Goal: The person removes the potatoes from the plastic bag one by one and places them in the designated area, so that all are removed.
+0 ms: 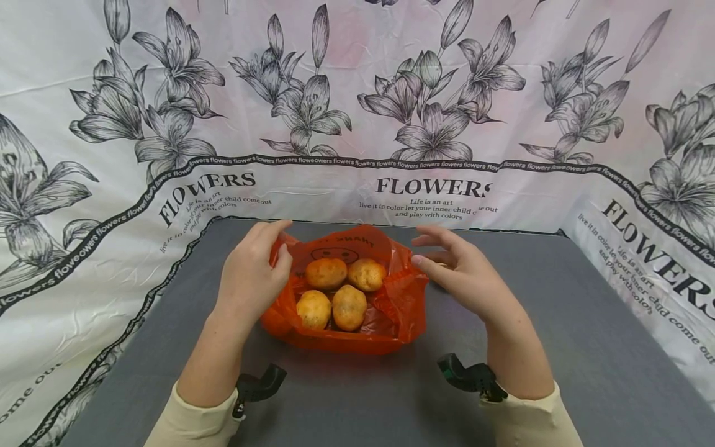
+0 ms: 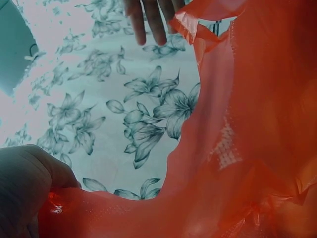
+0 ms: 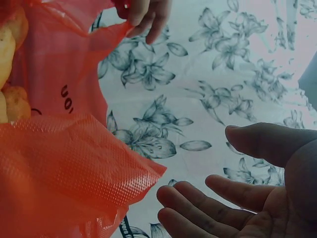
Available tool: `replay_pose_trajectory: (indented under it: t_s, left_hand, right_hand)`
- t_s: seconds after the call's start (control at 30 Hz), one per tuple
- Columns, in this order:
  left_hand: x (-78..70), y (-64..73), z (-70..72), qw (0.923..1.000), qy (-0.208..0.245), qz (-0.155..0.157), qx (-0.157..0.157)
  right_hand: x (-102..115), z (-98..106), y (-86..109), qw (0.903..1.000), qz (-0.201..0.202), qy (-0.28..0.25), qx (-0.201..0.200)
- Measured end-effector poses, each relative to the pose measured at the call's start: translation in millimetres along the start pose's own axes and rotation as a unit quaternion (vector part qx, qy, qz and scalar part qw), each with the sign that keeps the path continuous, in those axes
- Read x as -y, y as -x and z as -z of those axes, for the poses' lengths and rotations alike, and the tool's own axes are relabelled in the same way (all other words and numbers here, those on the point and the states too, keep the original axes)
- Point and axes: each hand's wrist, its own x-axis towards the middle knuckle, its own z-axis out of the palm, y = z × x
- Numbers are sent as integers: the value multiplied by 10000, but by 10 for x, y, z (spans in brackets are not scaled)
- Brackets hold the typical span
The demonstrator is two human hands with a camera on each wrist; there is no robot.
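Note:
An orange-red plastic bag [image 1: 410, 304] stands with its mouth spread wide, and several potatoes [image 1: 349, 307] lie inside it. At the bag's left rim is my left hand [image 1: 254, 267]; the right wrist view shows its fingers [image 3: 156, 17] pinching a corner of the plastic. My right hand [image 1: 469, 273] hovers by the right rim with thumb and fingers apart. In the right wrist view that hand [image 3: 237, 198] holds nothing, and a gap separates it from the bag's pointed corner. Part of a brownish thing shows behind the right hand in the head view, too hidden to identify.
A grey tabletop [image 1: 357, 397] lies under the bag. White cloth [image 1: 335, 49] printed with black flowers and lettering hangs behind and along both sides. Black camera mounts [image 1: 259, 382] sit on both wrists.

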Motion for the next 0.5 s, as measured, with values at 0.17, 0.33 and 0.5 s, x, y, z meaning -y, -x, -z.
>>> replay_pose_trajectory:
  t_s: [0.17,0.33,0.5]
  left_hand:
    - [-3,0,-5,9999,1,-119,-62]
    - [-8,-3,-2,9998,8,-164,-85]
    - [-5,-1,-6,9998,16,-176,-103]
  right_hand:
    - [14,-58,-4,9999,141,-41,52]
    - [37,-134,-9,9992,404,-64,50]
    - [69,-202,1,9985,535,-110,82]
